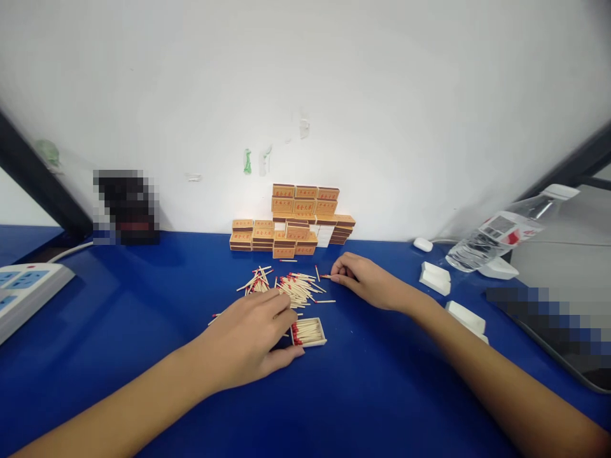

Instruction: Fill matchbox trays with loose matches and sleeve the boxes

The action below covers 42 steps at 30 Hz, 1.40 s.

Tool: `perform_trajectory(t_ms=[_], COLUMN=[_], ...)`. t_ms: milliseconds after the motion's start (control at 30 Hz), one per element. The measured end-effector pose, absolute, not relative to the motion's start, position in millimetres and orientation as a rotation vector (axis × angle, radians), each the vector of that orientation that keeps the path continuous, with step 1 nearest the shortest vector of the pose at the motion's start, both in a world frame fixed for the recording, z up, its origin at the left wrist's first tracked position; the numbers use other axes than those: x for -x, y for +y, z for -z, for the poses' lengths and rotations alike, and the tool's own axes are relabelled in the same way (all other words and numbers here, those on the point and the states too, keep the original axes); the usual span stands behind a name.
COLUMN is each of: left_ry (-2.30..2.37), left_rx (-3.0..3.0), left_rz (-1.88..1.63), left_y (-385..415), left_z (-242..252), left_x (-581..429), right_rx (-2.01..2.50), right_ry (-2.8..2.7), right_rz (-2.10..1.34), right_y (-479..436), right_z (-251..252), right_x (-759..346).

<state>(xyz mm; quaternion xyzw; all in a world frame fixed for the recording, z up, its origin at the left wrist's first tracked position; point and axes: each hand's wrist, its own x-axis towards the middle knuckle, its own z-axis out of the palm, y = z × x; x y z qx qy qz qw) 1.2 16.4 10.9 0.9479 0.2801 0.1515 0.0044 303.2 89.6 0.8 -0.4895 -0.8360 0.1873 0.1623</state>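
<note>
My left hand (252, 334) rests on the blue table, fingers curled round the left end of a small white tray of matches (309, 332), red heads to the left. A loose heap of red-tipped matches (291, 287) lies just beyond it. My right hand (365, 280) sits at the heap's right edge, fingers pinched on a single match (326, 277). Behind the heap stands a stack of orange matchboxes (296, 222) against the white wall.
A white power strip (23, 292) lies at the far left. On the right are white trays (435, 277), another white tray (466, 318), a tilted plastic water bottle (506, 234), a small white case (422, 244) and a dark-edged grey slab (563, 280).
</note>
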Motion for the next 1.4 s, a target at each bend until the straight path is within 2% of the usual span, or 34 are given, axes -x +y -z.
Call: perform_trajectory(t_ms=[667, 767, 933, 1000, 1400], left_ry=[0.910, 0.918, 0.894, 0.892, 0.895], left_rx=[-2.958, -2.940, -2.935, -2.937, -2.945], left_rz=[-0.458, -0.461, -0.471, -0.474, -0.472], left_y=[16, 16, 17, 18, 18], left_z=[-12, -11, -10, -9, -10], left_x=[-2, -2, -2, -2, -2], right_rx=[1.241, 1.188, 1.042, 1.034, 1.229], right_ry=[-2.526, -2.641, -2.806, -2.825, -2.751], right_rz=[-0.597, -0.477, 0.097, 0.172, -0.629], right_y=[29, 15, 3, 4, 5], right_z=[-37, -32, -11, -8, -48], right_x=[-263, -250, -235, -234, -252])
